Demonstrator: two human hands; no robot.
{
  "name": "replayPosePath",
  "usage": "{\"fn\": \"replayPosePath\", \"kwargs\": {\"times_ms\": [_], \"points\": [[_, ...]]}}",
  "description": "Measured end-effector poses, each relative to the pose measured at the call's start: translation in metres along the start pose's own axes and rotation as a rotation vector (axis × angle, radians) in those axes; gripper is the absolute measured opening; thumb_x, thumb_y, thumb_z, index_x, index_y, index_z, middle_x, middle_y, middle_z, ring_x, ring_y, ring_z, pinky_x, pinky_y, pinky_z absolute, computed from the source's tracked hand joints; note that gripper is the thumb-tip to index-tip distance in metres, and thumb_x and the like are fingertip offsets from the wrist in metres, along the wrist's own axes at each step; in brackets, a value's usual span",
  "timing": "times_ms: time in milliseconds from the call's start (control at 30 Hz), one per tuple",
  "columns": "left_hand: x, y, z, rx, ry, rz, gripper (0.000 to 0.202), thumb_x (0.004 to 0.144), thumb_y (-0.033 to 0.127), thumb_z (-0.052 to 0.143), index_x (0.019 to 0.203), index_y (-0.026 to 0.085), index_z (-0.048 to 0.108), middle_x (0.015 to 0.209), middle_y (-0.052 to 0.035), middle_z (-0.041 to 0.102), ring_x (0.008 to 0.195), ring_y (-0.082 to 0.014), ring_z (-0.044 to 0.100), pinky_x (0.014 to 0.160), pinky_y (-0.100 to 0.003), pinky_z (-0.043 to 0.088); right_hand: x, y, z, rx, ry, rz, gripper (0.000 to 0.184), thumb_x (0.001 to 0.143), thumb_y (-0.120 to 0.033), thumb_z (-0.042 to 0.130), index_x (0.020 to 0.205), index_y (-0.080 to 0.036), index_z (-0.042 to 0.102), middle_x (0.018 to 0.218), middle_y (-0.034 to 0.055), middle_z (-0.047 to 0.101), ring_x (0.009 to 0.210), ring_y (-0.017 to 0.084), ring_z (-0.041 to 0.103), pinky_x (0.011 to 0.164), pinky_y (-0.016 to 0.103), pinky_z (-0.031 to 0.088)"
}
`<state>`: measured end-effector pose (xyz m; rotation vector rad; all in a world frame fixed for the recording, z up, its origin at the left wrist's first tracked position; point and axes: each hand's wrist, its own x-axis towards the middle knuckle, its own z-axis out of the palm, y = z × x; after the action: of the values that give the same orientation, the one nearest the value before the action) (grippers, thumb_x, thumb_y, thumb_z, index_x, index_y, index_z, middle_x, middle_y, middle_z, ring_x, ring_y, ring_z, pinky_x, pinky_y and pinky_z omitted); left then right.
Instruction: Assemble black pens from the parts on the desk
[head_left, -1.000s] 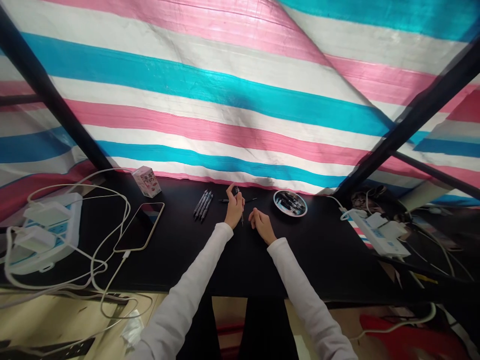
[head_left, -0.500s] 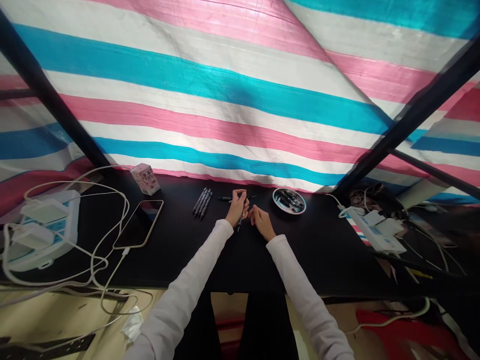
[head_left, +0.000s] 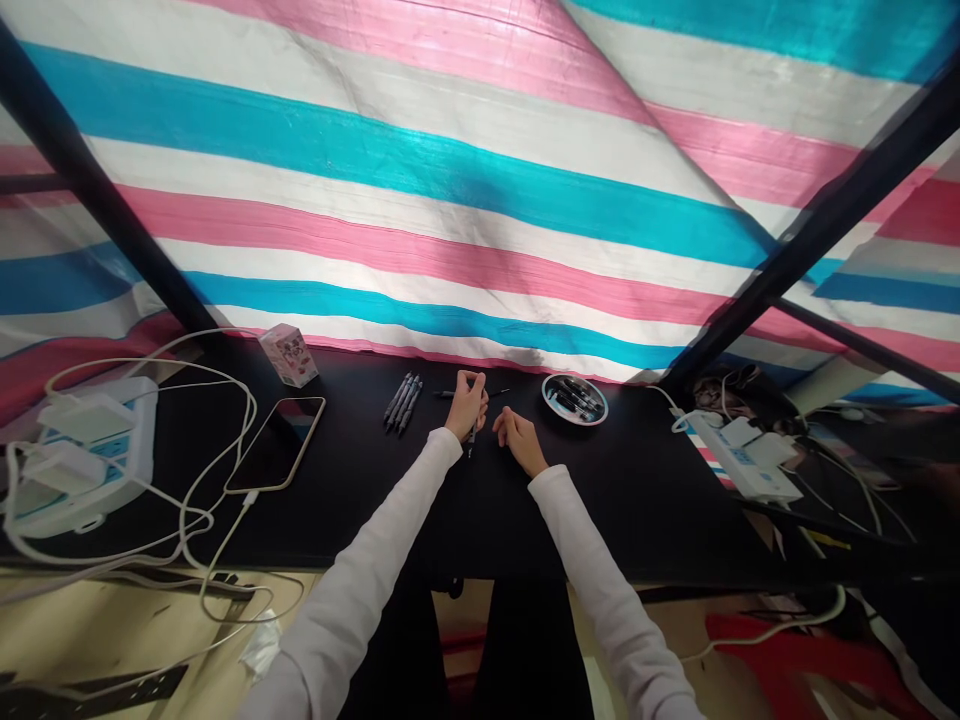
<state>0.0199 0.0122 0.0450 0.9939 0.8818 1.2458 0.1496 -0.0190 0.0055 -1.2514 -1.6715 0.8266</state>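
My left hand (head_left: 466, 402) is closed round a dark pen (head_left: 471, 437) held upright, its lower end sticking out below the fist above the black table (head_left: 465, 500). My right hand (head_left: 516, 437) rests on the table just right of it, fingers curled; whether it holds anything is hidden. A single dark pen (head_left: 450, 394) lies flat behind the left hand. A row of three dark pens (head_left: 403, 402) lies to the left. A small round dish (head_left: 575, 400) with several pen parts stands to the right.
A phone (head_left: 277, 457) on a white cable lies left of the pens, with a small pink box (head_left: 288, 354) behind it. White power strips with plugs and cables sit at the far left (head_left: 82, 450) and right (head_left: 739, 456). A striped tarp (head_left: 480, 200) hangs behind.
My left hand has curled its raised finger down into a fist round the pen. My right hand has stayed beside it. The view has shifted slightly.
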Motion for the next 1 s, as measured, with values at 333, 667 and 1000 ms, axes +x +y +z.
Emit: {"fn": "replayPosePath", "kwargs": {"times_ms": [333, 667, 1000], "points": [[0.008, 0.002, -0.019, 0.215, 0.112, 0.057, 0.022, 0.090, 0.044, 0.038, 0.090, 0.024, 0.030, 0.051, 0.0122, 0.035, 0.029, -0.0036, 0.026, 0.030, -0.012, 0.022, 0.001, 0.002, 0.001, -0.010, -0.001, 0.003, 0.056, 0.089, -0.058, 0.024, 0.065, -0.018, 0.055, 0.043, -0.0029, 0.049, 0.044, 0.010, 0.047, 0.054, 0.022, 0.035], [0.000, 0.024, -0.032, 0.595, 0.285, 0.222, 0.021, 0.090, 0.040, 0.039, 0.094, 0.020, 0.042, 0.058, 0.0042, 0.046, 0.039, -0.0089, 0.042, 0.031, -0.014, 0.025, 0.001, -0.001, 0.000, -0.027, -0.021, 0.006, 0.053, 0.090, -0.054, 0.025, 0.064, -0.019, 0.054, 0.042, -0.0042, 0.045, 0.044, 0.010, 0.045, 0.054, 0.021, 0.034], [-0.010, 0.039, 0.005, 0.408, 0.312, 0.207, 0.020, 0.091, 0.037, 0.037, 0.098, 0.020, 0.042, 0.059, 0.0058, 0.046, 0.033, -0.0061, 0.038, 0.029, -0.015, 0.026, 0.002, 0.000, 0.002, -0.036, -0.021, 0.007, 0.054, 0.090, -0.056, 0.023, 0.065, -0.019, 0.054, 0.043, -0.0036, 0.047, 0.044, 0.010, 0.046, 0.054, 0.022, 0.035]]}}
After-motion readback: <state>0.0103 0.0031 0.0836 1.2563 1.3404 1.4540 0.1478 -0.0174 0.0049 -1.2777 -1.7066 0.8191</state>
